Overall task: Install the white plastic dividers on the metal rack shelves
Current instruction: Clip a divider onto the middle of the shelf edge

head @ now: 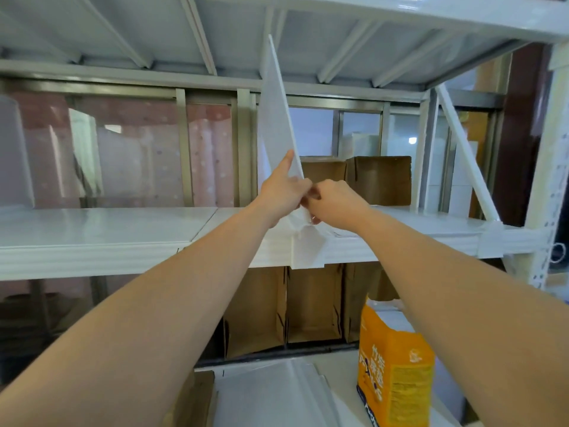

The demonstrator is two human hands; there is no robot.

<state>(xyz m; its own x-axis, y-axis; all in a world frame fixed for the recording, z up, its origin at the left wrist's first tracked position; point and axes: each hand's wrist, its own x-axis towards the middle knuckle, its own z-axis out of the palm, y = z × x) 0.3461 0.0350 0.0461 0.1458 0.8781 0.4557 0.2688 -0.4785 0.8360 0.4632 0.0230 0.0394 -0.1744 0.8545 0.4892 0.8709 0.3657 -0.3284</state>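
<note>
A white plastic divider (277, 118) stands on edge on the white metal rack shelf (101, 232), running from the front lip back and up toward the shelf above (338, 35). Its white front clip (308, 251) hangs over the shelf's front edge. My left hand (281, 188) grips the divider's near lower edge, with the forefinger stretched up along its left face. My right hand (334, 201) pinches the same lower edge from the right side, just above the clip. Both forearms reach up from below.
Brown cardboard boxes (381, 180) stand at the back right of the shelf, and more boxes (314, 306) sit below it. An orange package (394, 374) and a stack of flat white panels (271, 396) lie low in front. A diagonal brace (465, 155) and rack post (554, 180) stand right.
</note>
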